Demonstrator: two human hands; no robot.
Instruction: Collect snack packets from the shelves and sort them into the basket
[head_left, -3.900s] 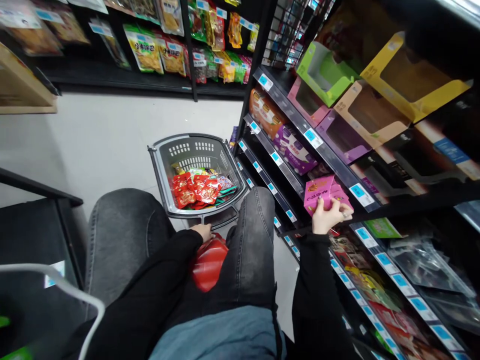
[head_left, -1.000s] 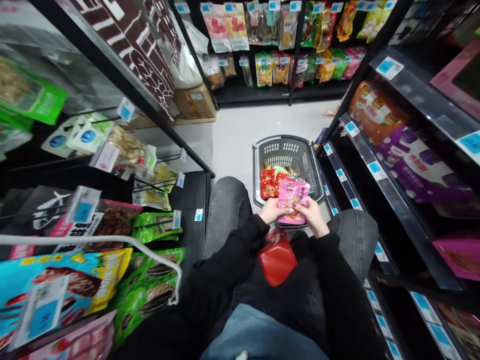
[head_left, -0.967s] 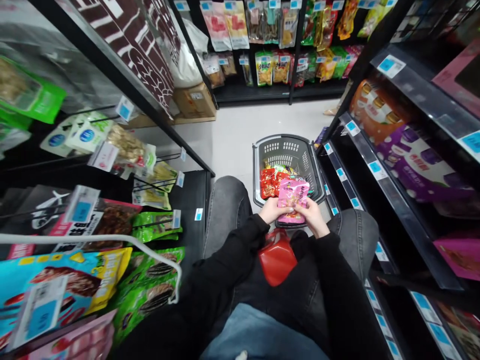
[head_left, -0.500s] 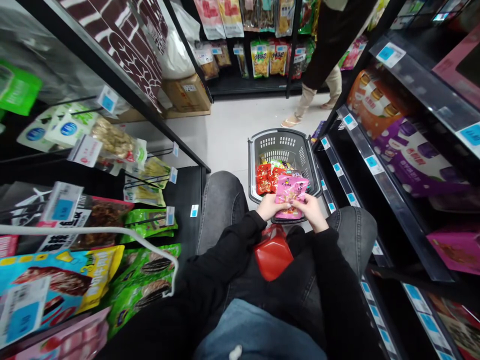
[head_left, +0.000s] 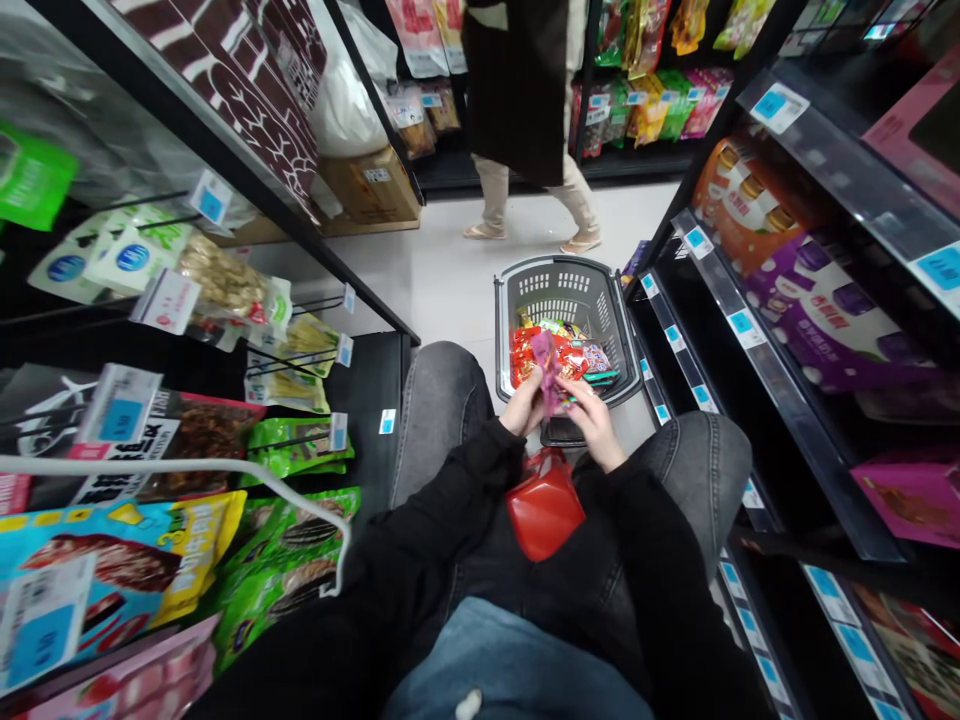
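Between my hands is a pink snack packet (head_left: 549, 372), turned nearly edge-on above the near rim of a grey shopping basket (head_left: 628, 350). My left hand (head_left: 523, 402) is closed on its left side. The fingers of my right hand (head_left: 592, 415) are closed at its right side, partly blurred. Inside the basket lie red snack packets (head_left: 527, 350) and several other colourful packets. Below my hands, a red bag (head_left: 545, 510) rests between my legs.
A shelf rack with hanging snack bags (head_left: 300, 530) stands on my left. On my right are shelves with purple boxed drinks (head_left: 832, 310). A person in a dark apron (head_left: 517, 90) is beyond the basket, before more snack shelves. A cardboard box (head_left: 367, 190) sits at the far left.
The pink packet has turned from face-up to nearly edge-on, and my right hand has shifted slightly left. Beyond the basket, the person has moved to the left.
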